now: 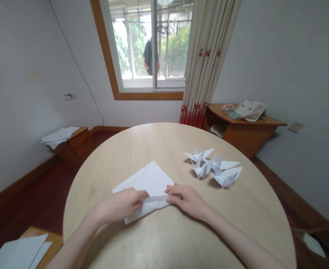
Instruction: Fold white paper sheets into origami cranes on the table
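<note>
The left hand [123, 203] is closing its thumb and forefinger on a raised strip [154, 203] along the near edge of a white paper sheet [151, 178]. The right hand [187, 200] is clasping the other end of that strip at the sheet's right corner, its fingers bending together over the paper. The sheet is lying flat apart from this fold, one corner pointing toward the far side of the round wooden table [164, 140]. To the right of the sheet, well apart from the left hand, a cluster of white origami cranes [206, 169] is standing on the table, wings spreading and some overlapping in view. At the lower left, loose white sheets [20, 252] are lying on a separate wooden surface. Beyond the table, a patterned curtain [202, 67] is hanging beside a window [136, 48].
</note>
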### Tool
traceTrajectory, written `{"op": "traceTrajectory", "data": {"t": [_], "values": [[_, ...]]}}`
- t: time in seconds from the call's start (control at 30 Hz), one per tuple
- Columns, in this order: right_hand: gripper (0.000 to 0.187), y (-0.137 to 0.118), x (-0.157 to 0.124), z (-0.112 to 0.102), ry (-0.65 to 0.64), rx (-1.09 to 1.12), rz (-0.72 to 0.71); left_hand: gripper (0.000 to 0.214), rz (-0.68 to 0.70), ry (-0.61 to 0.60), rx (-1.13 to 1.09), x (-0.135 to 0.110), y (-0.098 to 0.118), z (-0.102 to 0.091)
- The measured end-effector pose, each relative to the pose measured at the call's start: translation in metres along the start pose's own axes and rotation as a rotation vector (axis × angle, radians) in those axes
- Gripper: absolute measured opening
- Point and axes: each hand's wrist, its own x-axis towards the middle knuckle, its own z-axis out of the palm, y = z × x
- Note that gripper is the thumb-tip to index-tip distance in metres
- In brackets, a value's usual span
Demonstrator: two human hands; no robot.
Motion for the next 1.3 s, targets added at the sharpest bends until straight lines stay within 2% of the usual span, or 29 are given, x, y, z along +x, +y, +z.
{"op": "traceTrajectory", "data": {"t": [0.1, 0.3, 0.57, 0.73, 0.9, 1.1, 1.3], "values": [[0.010, -0.001, 0.000, -0.001, 0.024, -0.040, 0.014, 0.042, -0.005, -0.061, -0.031, 0.005, 0.003, -0.004], [0.013, -0.007, 0.000, -0.002, 0.018, -0.100, -0.011, 0.053, 0.058, -0.162, -0.046, 0.021, 0.004, -0.010], [0.014, -0.008, 0.000, 0.007, 0.045, -0.170, -0.021, 0.042, 0.092, -0.108, 0.083, 0.047, 0.005, -0.008], [0.012, -0.007, 0.001, 0.015, 0.076, -0.280, -0.061, 0.029, 0.128, -0.112, -0.021, 0.066, -0.006, 0.001], [0.010, -0.008, 0.001, 0.015, 0.088, -0.325, -0.059, 0.016, 0.259, -0.025, -0.117, 0.084, -0.023, 0.016], [0.008, -0.007, 0.001, 0.019, 0.098, -0.352, -0.033, 0.018, 0.331, 0.025, -0.114, 0.088, -0.029, 0.022], [0.007, -0.008, 0.001, 0.020, 0.098, -0.376, -0.040, 0.016, 0.338, 0.006, -0.081, 0.086, -0.030, 0.024]]}}
